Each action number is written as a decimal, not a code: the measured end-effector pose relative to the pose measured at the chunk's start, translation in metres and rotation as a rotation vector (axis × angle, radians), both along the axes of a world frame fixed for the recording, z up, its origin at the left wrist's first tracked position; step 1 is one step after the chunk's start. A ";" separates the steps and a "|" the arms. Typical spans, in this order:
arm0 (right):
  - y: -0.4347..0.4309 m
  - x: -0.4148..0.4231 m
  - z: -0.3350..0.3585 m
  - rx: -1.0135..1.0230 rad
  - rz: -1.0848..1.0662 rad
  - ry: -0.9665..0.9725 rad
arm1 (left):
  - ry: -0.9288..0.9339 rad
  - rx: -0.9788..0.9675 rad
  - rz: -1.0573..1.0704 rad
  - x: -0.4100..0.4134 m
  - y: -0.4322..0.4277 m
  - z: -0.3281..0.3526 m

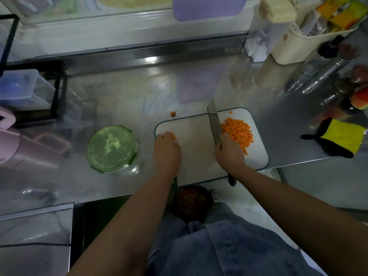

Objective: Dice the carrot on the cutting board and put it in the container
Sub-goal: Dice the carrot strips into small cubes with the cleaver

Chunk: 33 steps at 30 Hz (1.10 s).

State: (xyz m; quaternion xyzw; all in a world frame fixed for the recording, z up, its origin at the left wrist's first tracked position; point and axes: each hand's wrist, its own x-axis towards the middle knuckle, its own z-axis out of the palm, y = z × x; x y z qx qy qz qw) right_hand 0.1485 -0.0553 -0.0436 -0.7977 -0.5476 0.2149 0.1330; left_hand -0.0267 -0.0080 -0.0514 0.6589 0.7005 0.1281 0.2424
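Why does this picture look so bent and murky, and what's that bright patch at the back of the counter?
Head view: the wide-angle lens bows the edges of the steel counter; the patch is glare on the back strip; the counter mirrors the purple board; bottles at right smear out of focus, while the knife and diced carrot at centre look sharp; light is dim.
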 end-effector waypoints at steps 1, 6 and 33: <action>0.000 -0.001 0.000 -0.003 0.004 -0.007 | 0.003 -0.009 0.020 0.001 0.004 -0.001; 0.001 0.001 -0.001 -0.005 0.008 -0.028 | 0.053 -0.041 0.051 0.005 0.021 -0.006; -0.002 0.002 -0.003 0.018 0.379 0.003 | -0.178 -0.208 0.239 0.053 -0.002 -0.005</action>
